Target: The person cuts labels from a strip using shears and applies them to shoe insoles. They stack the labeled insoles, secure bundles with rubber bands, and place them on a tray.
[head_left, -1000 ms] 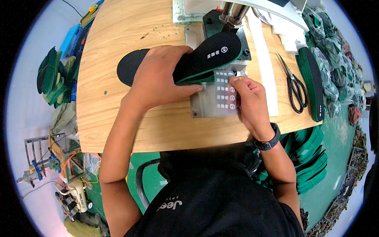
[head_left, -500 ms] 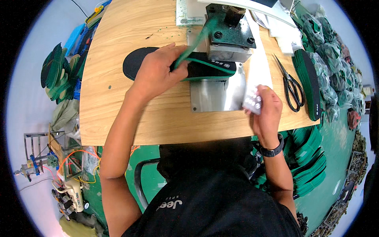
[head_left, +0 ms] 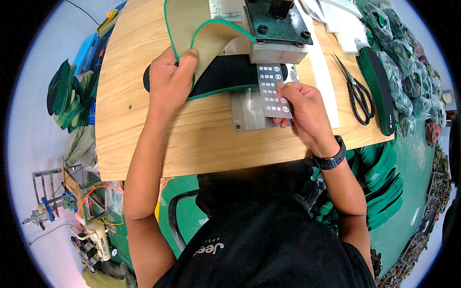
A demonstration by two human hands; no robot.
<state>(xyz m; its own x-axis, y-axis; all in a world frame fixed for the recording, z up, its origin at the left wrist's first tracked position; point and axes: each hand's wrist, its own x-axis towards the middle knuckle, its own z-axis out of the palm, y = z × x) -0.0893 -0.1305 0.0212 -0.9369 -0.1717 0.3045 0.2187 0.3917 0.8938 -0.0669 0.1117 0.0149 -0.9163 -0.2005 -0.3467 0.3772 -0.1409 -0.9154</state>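
Wooden table (head_left: 144,120) | left hand (head_left: 170,81) pinching green-edged insole (head_left: 206,38) | right hand (head_left: 305,110) pinching grey label strip (head_left: 272,91)

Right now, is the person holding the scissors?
No, the scissors lie untouched on the wooden table, while the right hand holds a sticker strip and the left hand holds an insole.

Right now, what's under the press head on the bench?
Under the press head lie a black insole and the top of a grey label strip, held by the right hand. A metal plate shows below. The head hides the contact spot.
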